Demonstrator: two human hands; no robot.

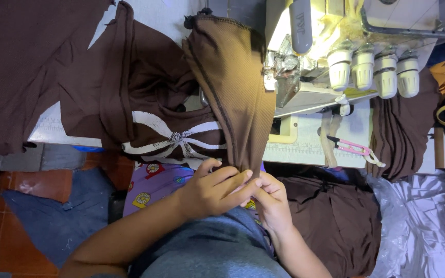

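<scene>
Where ribbed brown knit fabric [233, 87] narrows, both hands [243, 193] pinch its folded end.

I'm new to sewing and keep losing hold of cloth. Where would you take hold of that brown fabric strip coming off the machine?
Probably at its near, narrow end, from below, where the left hand and right hand pinch it now. The brown fabric strip hangs taut from the sewing machine and gathers to a bunched tip there, narrow enough for a fingertip grip.
</scene>
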